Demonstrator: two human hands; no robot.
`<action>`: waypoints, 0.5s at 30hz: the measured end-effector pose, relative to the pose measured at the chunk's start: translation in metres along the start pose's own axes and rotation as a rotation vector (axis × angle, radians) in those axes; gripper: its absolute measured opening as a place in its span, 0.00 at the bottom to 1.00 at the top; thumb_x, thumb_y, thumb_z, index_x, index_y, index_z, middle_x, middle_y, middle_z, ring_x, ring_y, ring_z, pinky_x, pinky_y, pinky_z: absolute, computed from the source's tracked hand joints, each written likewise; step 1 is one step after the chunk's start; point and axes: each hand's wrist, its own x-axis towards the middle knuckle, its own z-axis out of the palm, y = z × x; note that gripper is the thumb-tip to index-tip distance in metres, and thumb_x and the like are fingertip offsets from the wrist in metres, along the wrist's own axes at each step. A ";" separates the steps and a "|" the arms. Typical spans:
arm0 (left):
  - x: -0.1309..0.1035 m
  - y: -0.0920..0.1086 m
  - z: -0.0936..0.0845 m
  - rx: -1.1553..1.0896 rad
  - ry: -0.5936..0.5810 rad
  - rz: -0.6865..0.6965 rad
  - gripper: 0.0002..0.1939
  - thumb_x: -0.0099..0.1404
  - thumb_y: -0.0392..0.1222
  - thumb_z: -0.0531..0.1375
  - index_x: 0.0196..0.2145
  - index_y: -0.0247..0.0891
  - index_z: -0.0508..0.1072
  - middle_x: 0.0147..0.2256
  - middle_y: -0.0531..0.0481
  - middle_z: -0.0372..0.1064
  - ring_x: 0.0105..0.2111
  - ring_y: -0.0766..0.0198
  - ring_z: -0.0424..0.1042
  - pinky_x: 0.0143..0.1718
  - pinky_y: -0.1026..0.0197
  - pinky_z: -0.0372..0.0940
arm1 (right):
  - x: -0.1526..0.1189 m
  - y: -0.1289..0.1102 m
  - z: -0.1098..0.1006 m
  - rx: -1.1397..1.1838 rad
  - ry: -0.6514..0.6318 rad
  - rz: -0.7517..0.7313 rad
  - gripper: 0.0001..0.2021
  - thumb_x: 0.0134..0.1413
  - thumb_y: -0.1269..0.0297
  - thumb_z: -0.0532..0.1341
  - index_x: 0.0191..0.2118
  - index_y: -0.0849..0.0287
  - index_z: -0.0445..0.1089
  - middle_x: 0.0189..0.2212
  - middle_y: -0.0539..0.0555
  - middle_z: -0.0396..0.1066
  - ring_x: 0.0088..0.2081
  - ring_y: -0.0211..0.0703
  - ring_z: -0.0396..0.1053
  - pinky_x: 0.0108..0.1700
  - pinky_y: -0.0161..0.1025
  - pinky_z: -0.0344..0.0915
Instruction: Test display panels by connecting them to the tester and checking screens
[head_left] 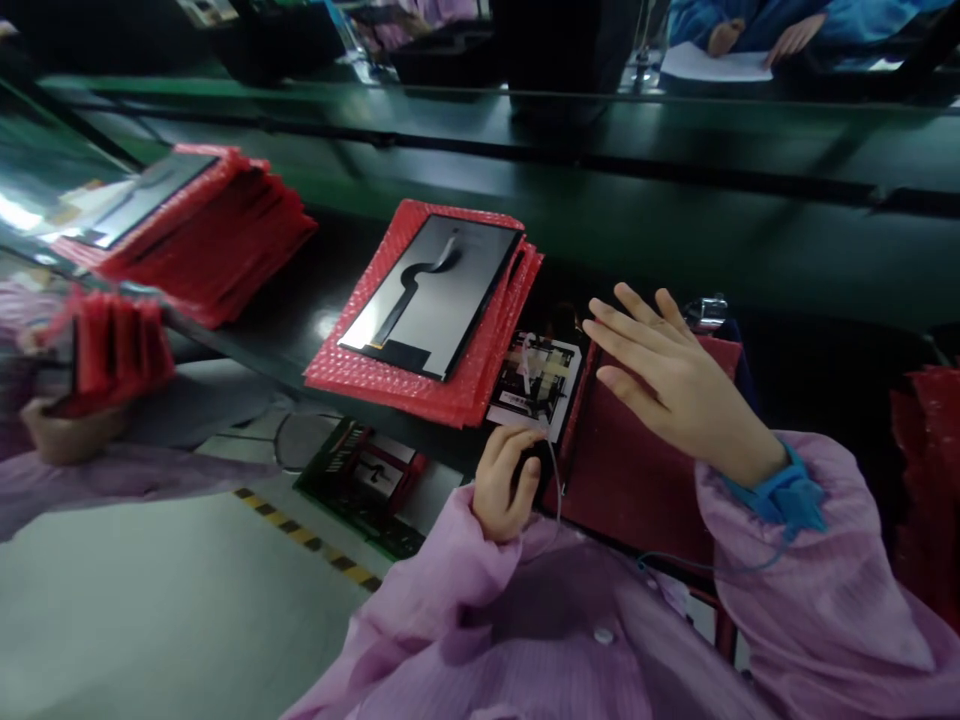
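- One flat rectangular electronic module with a white border and black-and-beige parts [551, 372] lies on the dark bench, between the central red stack and the maroon mat; the small white label [514, 400] on it bears print too small to read.
- Two hands of the wearer, in pink sleeves: the left hand [504, 485] is at the module's lower edge, fingers curled; whether they grip anything, I cannot tell.
- The right hand [667, 385] is raised over the flat maroon mat [637, 460], fingers straight and apart, with one blue wristband [780, 500] at its wrist.
- One silver-grey display panel with a black ribbon cable [465, 300] lies on the central stack of red bubble-wrap sleeves [465, 402], just beside the module.
- A second grey panel [154, 200] tops the left stack of red bubble-wrap sleeves [217, 245]; the sleeves cannot be counted.
- At far left, a co-worker's hand [75, 430] holds a red bundle [124, 345].
- Across the bench, two other hands in blue sleeves rest by one white paper sheet [712, 65]; any writing is illegible.
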 end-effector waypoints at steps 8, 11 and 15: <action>0.001 -0.005 0.019 -0.038 -0.115 0.297 0.33 0.72 0.60 0.48 0.67 0.39 0.57 0.54 0.35 0.67 0.53 0.48 0.68 0.52 0.48 0.66 | -0.007 -0.005 -0.001 0.007 -0.006 0.051 0.23 0.70 0.55 0.53 0.66 0.54 0.61 0.69 0.54 0.55 0.73 0.52 0.44 0.72 0.65 0.43; 0.002 -0.008 0.027 0.002 -0.114 0.319 0.31 0.72 0.54 0.51 0.67 0.38 0.57 0.52 0.35 0.70 0.52 0.49 0.69 0.52 0.48 0.66 | -0.017 -0.008 -0.004 0.041 0.035 0.107 0.23 0.70 0.55 0.53 0.66 0.53 0.61 0.68 0.54 0.56 0.73 0.50 0.45 0.72 0.63 0.46; -0.003 -0.014 0.031 -0.029 -0.147 0.350 0.31 0.72 0.53 0.51 0.68 0.37 0.57 0.50 0.36 0.72 0.50 0.50 0.71 0.52 0.49 0.67 | -0.026 -0.009 -0.006 0.088 0.070 0.171 0.21 0.71 0.59 0.52 0.66 0.50 0.61 0.69 0.52 0.56 0.73 0.47 0.45 0.72 0.61 0.48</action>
